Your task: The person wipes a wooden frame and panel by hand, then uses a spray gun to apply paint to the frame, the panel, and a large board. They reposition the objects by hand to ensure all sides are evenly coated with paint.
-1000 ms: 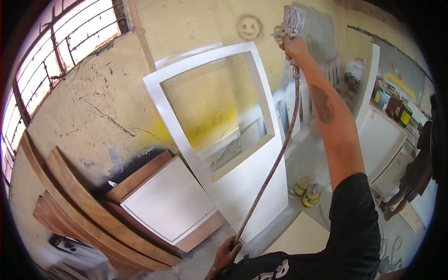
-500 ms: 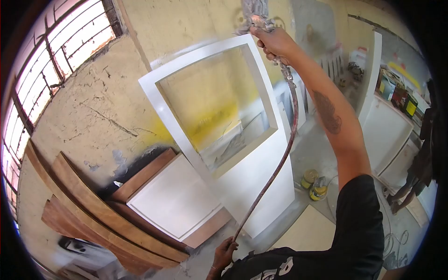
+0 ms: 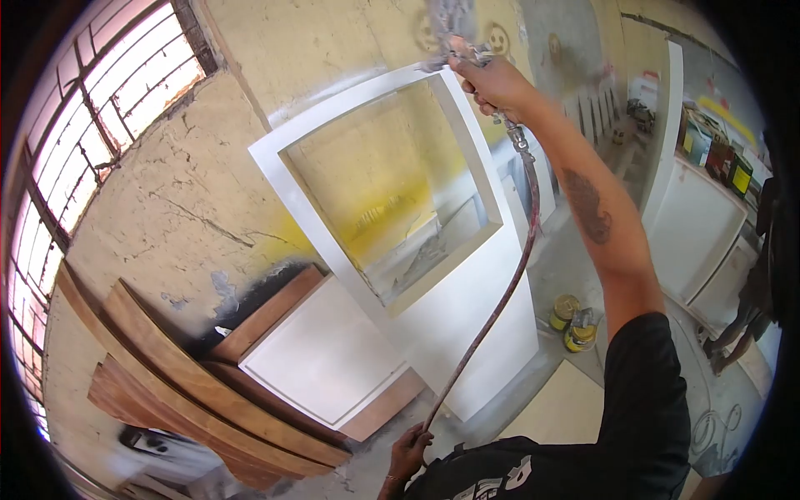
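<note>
With my right hand I grip a paint-caked spray gun, raised high at the top right corner of a white panel. The panel leans against the wall and has a large framed opening in its upper part. From the gun a dark reddish hose hangs down in a curve across the panel's front. My left hand is low, near my body, its fingers closed round the hose. Whether the trigger is pulled cannot be made out.
A smaller white panel and curved wooden boards lean at the left, below a barred window. Paint tins stand on the floor. At the right are a white cabinet and a person's legs.
The view has shifted slightly, so the panels and boards sit a little further right. My right hand and the spray gun remain by the panel's top corner. Both hands keep their grip.
</note>
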Tool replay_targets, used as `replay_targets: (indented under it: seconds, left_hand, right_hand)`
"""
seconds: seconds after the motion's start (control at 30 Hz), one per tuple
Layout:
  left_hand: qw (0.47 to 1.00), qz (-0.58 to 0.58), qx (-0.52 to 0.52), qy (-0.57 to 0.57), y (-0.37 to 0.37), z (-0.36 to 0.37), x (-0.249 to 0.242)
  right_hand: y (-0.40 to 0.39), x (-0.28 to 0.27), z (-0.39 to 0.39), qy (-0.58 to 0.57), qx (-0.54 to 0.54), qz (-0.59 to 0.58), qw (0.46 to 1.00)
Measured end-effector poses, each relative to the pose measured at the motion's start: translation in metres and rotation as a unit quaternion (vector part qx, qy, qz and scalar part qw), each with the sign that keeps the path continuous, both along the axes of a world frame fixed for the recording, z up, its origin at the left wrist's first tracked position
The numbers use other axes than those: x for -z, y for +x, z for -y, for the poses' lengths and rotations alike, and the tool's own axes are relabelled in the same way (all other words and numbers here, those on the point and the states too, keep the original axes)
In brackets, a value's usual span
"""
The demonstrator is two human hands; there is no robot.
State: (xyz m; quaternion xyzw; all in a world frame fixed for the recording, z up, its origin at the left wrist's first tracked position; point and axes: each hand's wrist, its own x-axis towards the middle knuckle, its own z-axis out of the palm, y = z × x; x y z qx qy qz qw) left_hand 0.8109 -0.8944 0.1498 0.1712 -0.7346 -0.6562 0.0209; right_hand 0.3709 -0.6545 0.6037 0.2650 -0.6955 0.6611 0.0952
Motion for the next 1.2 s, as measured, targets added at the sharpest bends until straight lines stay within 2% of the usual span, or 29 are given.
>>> replay_targets:
  seconds: [0.07, 0.1, 0.17, 0.2, 0.27, 0.4, 0.47, 0.5, 0.53, 0.6, 0.73, 0.8, 0.87, 0.93, 0.97, 1.03, 1.13, 1.2]
  left_hand:
    - [1.000, -0.009, 0.001, 0.000, -0.003, -0.004, -0.009]
    - [1.000, -0.008, 0.002, -0.002, -0.006, -0.006, -0.014]
    - [0.999, 0.012, 0.011, -0.041, -0.009, -0.009, -0.021]
    - [0.999, 0.013, 0.012, -0.043, -0.009, -0.009, -0.020]
    - [1.000, -0.010, 0.003, -0.011, -0.011, -0.007, -0.011]
    - [0.999, -0.029, -0.026, -0.006, -0.011, 0.004, 0.008]
    - [0.996, 0.005, -0.072, -0.054, -0.009, 0.013, 0.012]
    - [0.996, 0.006, -0.071, -0.056, -0.008, 0.018, 0.015]
    - [0.994, 0.020, -0.076, -0.076, -0.005, 0.024, 0.019]
    - [0.991, 0.035, -0.080, -0.099, 0.000, 0.032, 0.020]
    - [0.984, 0.068, -0.106, -0.124, 0.009, 0.040, 0.022]
    - [0.983, 0.071, -0.117, -0.119, 0.013, 0.043, 0.024]
    - [0.979, 0.083, -0.118, -0.145, 0.017, 0.045, 0.025]
    - [0.980, 0.052, -0.138, -0.132, 0.021, 0.048, 0.040]
    - [0.980, 0.021, -0.156, -0.120, 0.024, 0.049, 0.048]
    - [0.979, 0.035, -0.144, -0.139, 0.028, 0.047, 0.047]
    - [0.974, 0.064, -0.084, -0.201, 0.031, 0.051, 0.046]
    - [0.957, 0.064, -0.089, -0.269, 0.033, 0.054, 0.055]
  right_hand:
    - [-0.018, 0.010, -0.010, 0.019, 0.124, 0.005, 0.992]
    - [-0.029, 0.016, -0.013, 0.017, 0.125, 0.006, 0.992]
    - [-0.053, 0.032, -0.019, 0.010, 0.242, -0.024, 0.970]
    - [-0.069, 0.042, -0.021, 0.009, 0.243, -0.022, 0.970]
    - [-0.099, 0.064, -0.023, 0.014, 0.403, -0.152, 0.902]
    - [-0.106, 0.099, -0.016, -0.030, 0.475, -0.178, 0.861]
    - [-0.095, 0.115, -0.011, -0.022, 0.407, -0.140, 0.902]
    - [-0.074, 0.117, -0.006, -0.061, 0.349, -0.121, 0.927]
    - [-0.064, 0.124, 0.001, -0.062, 0.350, -0.119, 0.927]
    - [-0.049, 0.134, 0.012, -0.091, 0.265, -0.073, 0.957]
    - [-0.009, 0.146, 0.033, -0.120, 0.185, -0.083, 0.972]
    - [0.018, 0.140, 0.034, -0.002, 0.154, -0.008, 0.988]
    - [0.026, 0.145, 0.038, -0.006, 0.122, -0.025, 0.992]
    - [0.041, 0.145, 0.039, -0.024, 0.024, 0.029, 0.999]
    - [0.046, 0.148, 0.036, -0.025, 0.023, 0.031, 0.999]
    - [0.057, 0.158, 0.021, -0.009, -0.058, 0.044, 0.997]
    - [0.089, 0.207, -0.002, 0.019, -0.003, 0.111, 0.994]
    - [0.106, 0.271, -0.019, 0.043, 0.038, 0.147, 0.987]
